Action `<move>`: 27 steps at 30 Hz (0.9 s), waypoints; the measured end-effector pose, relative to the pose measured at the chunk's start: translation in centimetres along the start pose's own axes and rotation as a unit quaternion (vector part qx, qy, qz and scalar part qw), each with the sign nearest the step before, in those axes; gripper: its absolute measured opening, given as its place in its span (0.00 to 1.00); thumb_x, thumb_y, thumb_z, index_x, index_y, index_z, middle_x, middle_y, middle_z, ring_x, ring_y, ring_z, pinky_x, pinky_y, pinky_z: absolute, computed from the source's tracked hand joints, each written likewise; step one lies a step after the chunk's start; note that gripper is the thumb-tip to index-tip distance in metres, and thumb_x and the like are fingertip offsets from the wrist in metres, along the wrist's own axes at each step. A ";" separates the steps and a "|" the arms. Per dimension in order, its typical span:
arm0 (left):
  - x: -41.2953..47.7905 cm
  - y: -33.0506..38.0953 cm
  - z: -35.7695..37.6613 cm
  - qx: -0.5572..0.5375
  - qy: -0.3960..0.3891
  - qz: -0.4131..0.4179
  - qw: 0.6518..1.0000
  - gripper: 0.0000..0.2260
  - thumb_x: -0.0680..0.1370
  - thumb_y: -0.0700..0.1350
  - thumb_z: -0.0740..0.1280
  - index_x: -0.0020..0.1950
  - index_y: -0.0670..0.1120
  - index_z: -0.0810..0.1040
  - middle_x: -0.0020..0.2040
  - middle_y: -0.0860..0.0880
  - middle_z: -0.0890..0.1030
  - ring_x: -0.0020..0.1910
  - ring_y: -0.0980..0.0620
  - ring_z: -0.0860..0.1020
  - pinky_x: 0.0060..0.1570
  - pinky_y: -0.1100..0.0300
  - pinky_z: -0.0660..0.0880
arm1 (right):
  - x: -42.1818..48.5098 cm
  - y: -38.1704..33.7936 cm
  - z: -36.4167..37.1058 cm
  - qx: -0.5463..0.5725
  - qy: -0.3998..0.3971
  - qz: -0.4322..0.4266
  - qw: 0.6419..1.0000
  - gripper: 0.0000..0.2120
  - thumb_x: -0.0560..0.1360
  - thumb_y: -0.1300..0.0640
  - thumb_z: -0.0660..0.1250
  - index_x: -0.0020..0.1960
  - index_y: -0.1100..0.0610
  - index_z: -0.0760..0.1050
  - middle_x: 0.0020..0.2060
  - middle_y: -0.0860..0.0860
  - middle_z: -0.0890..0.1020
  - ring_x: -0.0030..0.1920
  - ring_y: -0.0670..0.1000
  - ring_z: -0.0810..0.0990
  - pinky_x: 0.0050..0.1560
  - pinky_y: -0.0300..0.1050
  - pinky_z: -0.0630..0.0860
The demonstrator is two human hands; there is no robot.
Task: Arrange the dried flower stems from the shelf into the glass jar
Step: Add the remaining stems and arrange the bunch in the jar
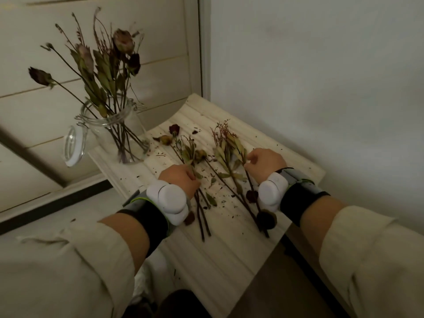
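Note:
A clear glass jar [119, 131] stands at the shelf's far left corner, its hinged lid [74, 145] hanging open to the left. Several dried flower stems [103, 72] stand upright in it. More dried stems lie flat on the pale wooden shelf [220, 253]. My left hand [182, 177] is closed around a bundle of dark stems [202, 214] with rose heads at the far end. My right hand [266, 161] pinches a leafy stem [229, 154] that lies on the shelf.
A white wall rises just to the right of the shelf. White panelled boards stand behind the jar. Dry leaf crumbs and petals [218, 193] are scattered over the shelf. A dried round flower head [266, 218] lies near my right wrist.

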State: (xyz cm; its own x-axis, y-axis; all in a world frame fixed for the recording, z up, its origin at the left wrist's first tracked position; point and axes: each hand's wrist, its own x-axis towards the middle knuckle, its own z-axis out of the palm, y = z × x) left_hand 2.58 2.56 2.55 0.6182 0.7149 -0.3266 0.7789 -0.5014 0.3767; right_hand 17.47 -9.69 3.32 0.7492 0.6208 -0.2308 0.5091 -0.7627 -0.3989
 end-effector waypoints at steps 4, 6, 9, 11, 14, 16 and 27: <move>1.0 -0.2 1.1 0.014 -0.003 -0.023 1.000 0.08 0.76 0.50 0.66 0.39 0.48 0.75 0.37 0.49 0.76 0.38 0.50 0.73 0.29 0.65 0.65 | 0.6 1.1 0.7 0.023 0.007 0.046 0.999 0.15 0.75 0.55 0.63 0.59 0.58 0.75 0.58 0.55 0.80 0.57 0.56 0.78 0.50 0.41 0.72; 1.2 -0.2 1.3 0.003 -0.003 -0.028 1.000 0.09 0.75 0.51 0.67 0.39 0.47 0.76 0.39 0.48 0.77 0.38 0.50 0.74 0.28 0.65 0.65 | 0.6 1.2 0.7 0.032 0.008 0.056 0.998 0.14 0.74 0.55 0.64 0.58 0.60 0.76 0.56 0.57 0.80 0.55 0.57 0.78 0.50 0.43 0.73; 1.5 0.0 1.7 -0.010 0.003 -0.032 0.999 0.10 0.74 0.52 0.68 0.43 0.45 0.80 0.42 0.48 0.79 0.39 0.50 0.75 0.32 0.62 0.67 | 0.6 1.1 0.9 0.043 0.013 0.053 0.998 0.17 0.74 0.54 0.64 0.58 0.64 0.76 0.56 0.61 0.80 0.56 0.60 0.79 0.52 0.48 0.76; 1.6 0.0 2.0 -0.013 0.009 -0.032 0.999 0.12 0.74 0.52 0.68 0.47 0.44 0.82 0.43 0.47 0.80 0.39 0.49 0.75 0.31 0.62 0.68 | 0.6 0.7 1.0 0.041 0.018 0.044 0.998 0.18 0.76 0.53 0.63 0.57 0.66 0.77 0.56 0.62 0.80 0.55 0.61 0.79 0.53 0.50 0.77; 1.8 -0.2 2.3 -0.019 0.010 -0.037 0.999 0.13 0.74 0.52 0.68 0.49 0.43 0.82 0.44 0.46 0.81 0.40 0.49 0.75 0.37 0.60 0.70 | 0.7 0.2 1.3 0.043 0.018 0.033 0.998 0.18 0.77 0.50 0.62 0.54 0.65 0.79 0.52 0.61 0.82 0.52 0.60 0.80 0.49 0.48 0.76; 1.9 -0.5 2.5 -0.017 0.003 -0.042 0.999 0.13 0.74 0.52 0.68 0.48 0.42 0.83 0.43 0.47 0.80 0.40 0.49 0.76 0.39 0.59 0.70 | 0.8 0.1 1.7 0.043 0.012 0.029 0.999 0.16 0.76 0.49 0.64 0.53 0.61 0.78 0.51 0.57 0.82 0.50 0.57 0.79 0.46 0.46 0.74; 2.7 -0.8 2.7 0.002 -0.006 -0.058 0.998 0.09 0.74 0.47 0.67 0.46 0.43 0.81 0.40 0.47 0.78 0.39 0.50 0.75 0.37 0.61 0.70 | 1.8 0.0 2.5 0.029 0.015 0.050 0.998 0.09 0.74 0.58 0.64 0.52 0.56 0.78 0.53 0.53 0.81 0.53 0.55 0.78 0.45 0.40 0.69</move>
State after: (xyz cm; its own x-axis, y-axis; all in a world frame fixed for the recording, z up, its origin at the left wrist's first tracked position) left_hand 3.93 3.62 -0.97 0.5259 0.7617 -0.3784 0.8452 -0.4184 0.3326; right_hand 17.75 -8.17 0.67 0.8077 0.5359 -0.2459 0.4064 -0.8081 -0.4263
